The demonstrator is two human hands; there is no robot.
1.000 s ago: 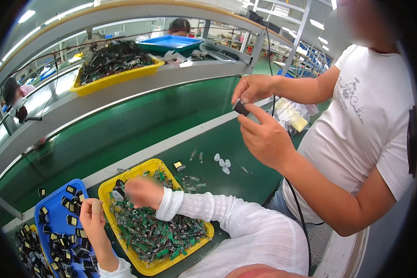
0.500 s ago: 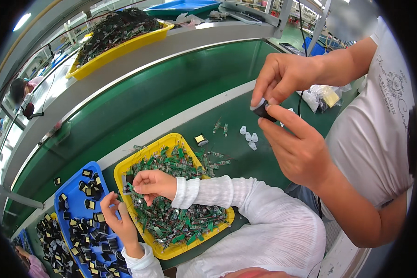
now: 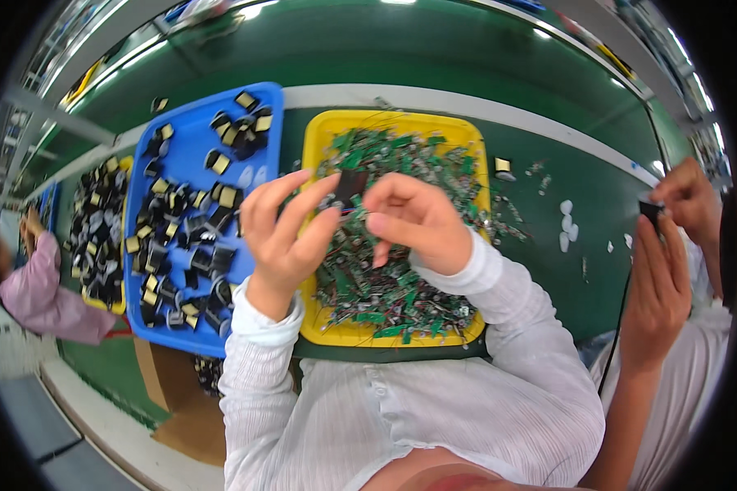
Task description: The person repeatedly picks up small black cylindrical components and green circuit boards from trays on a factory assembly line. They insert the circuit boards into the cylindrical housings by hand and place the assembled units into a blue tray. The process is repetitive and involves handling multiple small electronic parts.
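- Left hand [image 3: 287, 237]: fingers spread, tips by the black case [image 3: 353, 185]; cannot tell whether they grip it.
- Right hand [image 3: 422, 222]: thumb and forefinger pinching a green board [image 3: 359, 212].
- Black case: between hands, over the yellow tray [image 3: 336, 332], left side.

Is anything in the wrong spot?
Yes, maybe: loose circuit boards lie on the green table right of the yellow tray, though most like them are piled inside it. They could have spilled; I can't tell.

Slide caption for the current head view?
Left hand and right hand handle a dark part over a yellow tray of green circuit boards, a blue tray at left.
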